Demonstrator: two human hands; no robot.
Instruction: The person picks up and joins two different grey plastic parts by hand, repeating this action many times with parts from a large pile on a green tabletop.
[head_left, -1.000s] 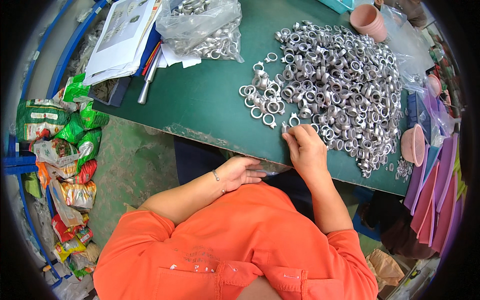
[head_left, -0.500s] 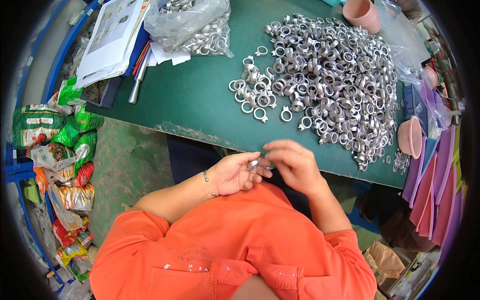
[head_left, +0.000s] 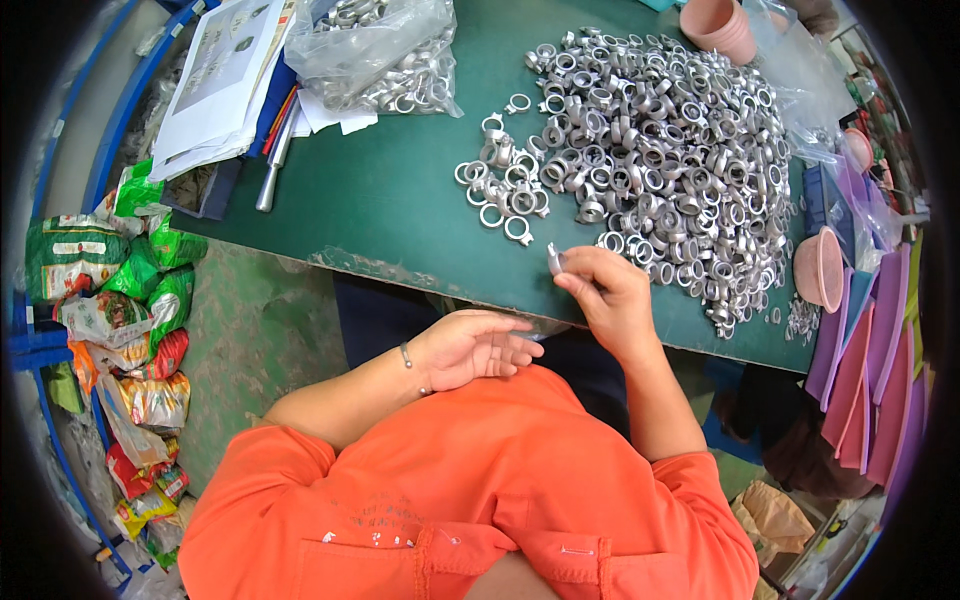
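Observation:
My right hand (head_left: 612, 298) is over the front edge of the table, its thumb and forefinger pinching a silver metal ring clamp (head_left: 554, 260) seen nearly edge-on. Palm up in front of my body, my left hand (head_left: 478, 350) lies open with its fingers loosely bent, and no ring shows in it. A big heap of similar ring clamps (head_left: 670, 150) covers the right part of the table, beyond my right hand. Left of that heap sits a smaller cluster of ring clamps (head_left: 505, 185).
The green table (head_left: 390, 190) has a worn front edge. A clear bag of ring clamps (head_left: 375, 65), papers (head_left: 215, 80) and a metal-handled tool (head_left: 272, 175) are at its left. Pink cups (head_left: 718, 30) stand at the back; a pink bowl (head_left: 820, 268) is at the right.
The ring clamp that was at my left palm is now in my right hand, which has moved up and right toward the table. My left hand has stayed near its place.

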